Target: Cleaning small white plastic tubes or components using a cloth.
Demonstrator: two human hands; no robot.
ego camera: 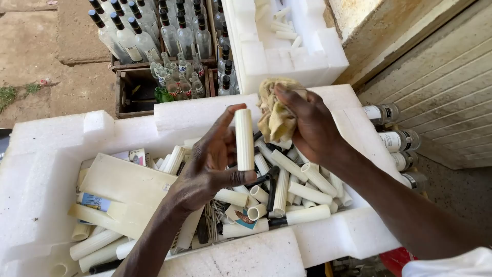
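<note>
My left hand (210, 164) holds a short cream plastic tube (244, 138) upright between thumb and fingers. Just to its right, my right hand (307, 125) grips a crumpled yellowish cloth (274, 110), close beside the tube's top. Both hands hover over a white foam box (56, 154) filled with several more cream tubes (302, 192), a few black pieces, flat cream panels (123, 187) and small printed cards.
A second white foam box (307, 56) with a few tubes stands behind. Wooden crates (128, 90) of glass bottles sit at the back. More clear bottles (400, 141) lie on their sides at right, beside a slatted wall.
</note>
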